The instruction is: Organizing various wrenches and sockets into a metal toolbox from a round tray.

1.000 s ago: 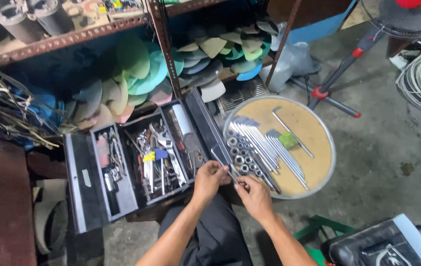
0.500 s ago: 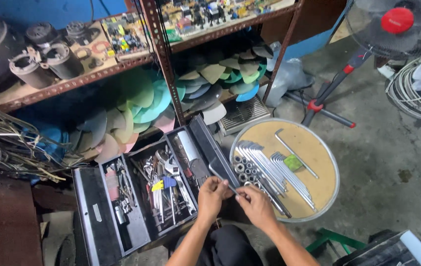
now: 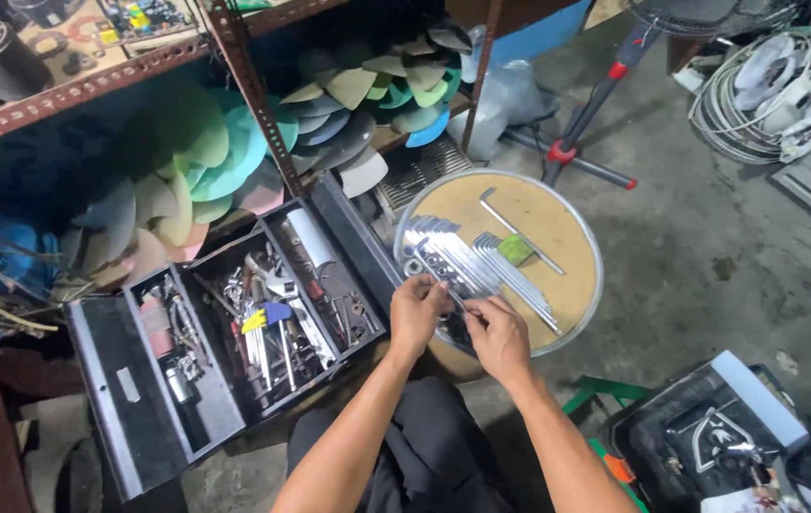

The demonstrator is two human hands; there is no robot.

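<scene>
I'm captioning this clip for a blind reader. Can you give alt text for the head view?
Both hands, left hand and right hand, pinch a slim metal tool over a round tray of hex keys and sockets. An open black toolbox sits to the left, below shelves of fan blades.

1. Both forearms are bare, with no sleeves reaching the wrists.
2. The left hand (image 3: 417, 316) and right hand (image 3: 499, 336) wear no gloves, rings or watch.
3. Dark, plain trousers (image 3: 424, 451) cover the lap.
</scene>
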